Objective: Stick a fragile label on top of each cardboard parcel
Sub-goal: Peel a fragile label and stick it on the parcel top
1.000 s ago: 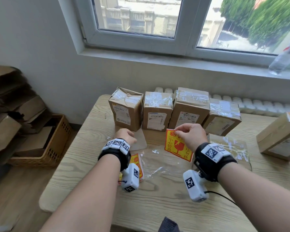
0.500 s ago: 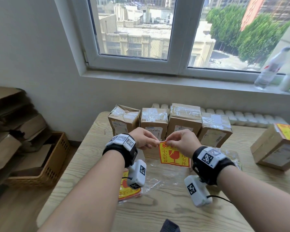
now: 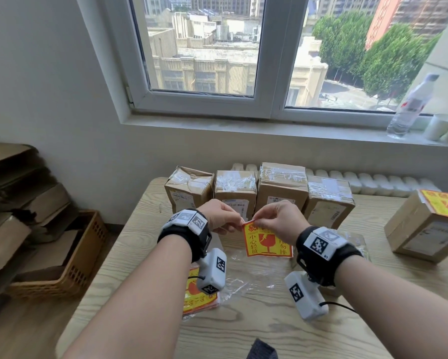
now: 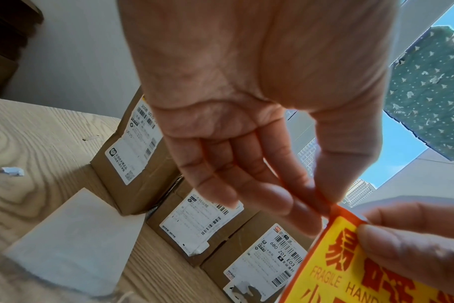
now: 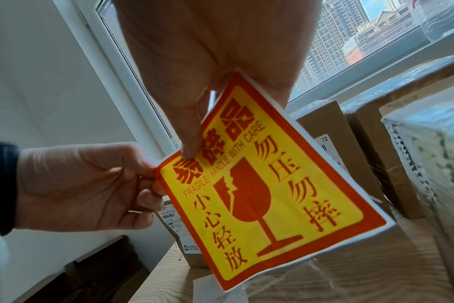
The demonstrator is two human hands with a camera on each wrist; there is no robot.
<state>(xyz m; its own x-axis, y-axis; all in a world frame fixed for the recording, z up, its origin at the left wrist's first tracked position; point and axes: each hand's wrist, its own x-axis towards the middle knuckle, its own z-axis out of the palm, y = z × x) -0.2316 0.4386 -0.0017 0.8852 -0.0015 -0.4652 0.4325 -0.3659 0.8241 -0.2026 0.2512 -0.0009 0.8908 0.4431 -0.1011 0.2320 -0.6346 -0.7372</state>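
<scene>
A red and yellow fragile label hangs in the air in front of a row of several taped cardboard parcels. My right hand pinches its top edge, thumb on the printed face. My left hand pinches the label's top left corner between thumb and fingertips. A further parcel at the right bears a fragile label on its top. A stack of spare labels lies on the table under my left wrist.
A clear plastic bag lies crumpled on the wooden table. A white backing sheet lies by the left parcels. A wicker basket with flattened cardboard stands left on the floor. A bottle stands on the windowsill.
My left hand has come up from the table to the label and taken its top left corner. Both hands have lifted the label slightly, and the head view has tilted up.
</scene>
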